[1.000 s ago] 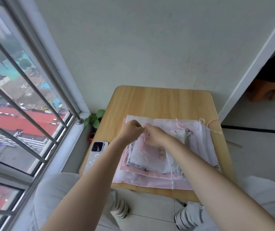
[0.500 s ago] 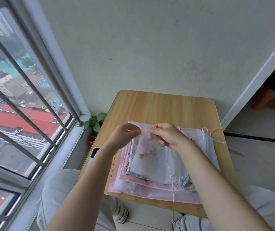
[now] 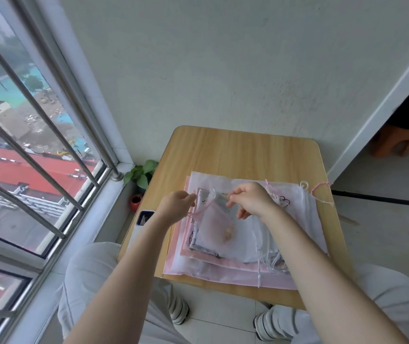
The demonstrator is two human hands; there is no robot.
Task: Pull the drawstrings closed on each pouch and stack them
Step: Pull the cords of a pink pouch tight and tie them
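You are partway through: a pile of pouches point(image 3: 297, 219) already lies flat on the counter point(image 3: 235, 150), and by the look of it the one between your hands is the one being drawn shut now. How many in the pile are already cinched you cannot judge from here; several loose white cords point(image 3: 268, 259) trail off its near edge and a pink cord point(image 3: 320, 186) sticks out at the far right, so some may yet need attention.

Your left hand point(image 3: 177, 207) is curled, pinching one end of the drawstring point(image 3: 199, 211) at the left of the small sheer pouch point(image 3: 217, 227). Your right hand point(image 3: 250, 201) pinches the other end between thumb and forefinger, its remaining fingers loosely bent. The two hands are held apart above the pile, near its left half.

The small sheer pouch is pale pink, translucent and limp, its neck gathered between your hands and its body draped down over the pile. Something small and light shows through near its bottom. It will want laying flat once cinched.
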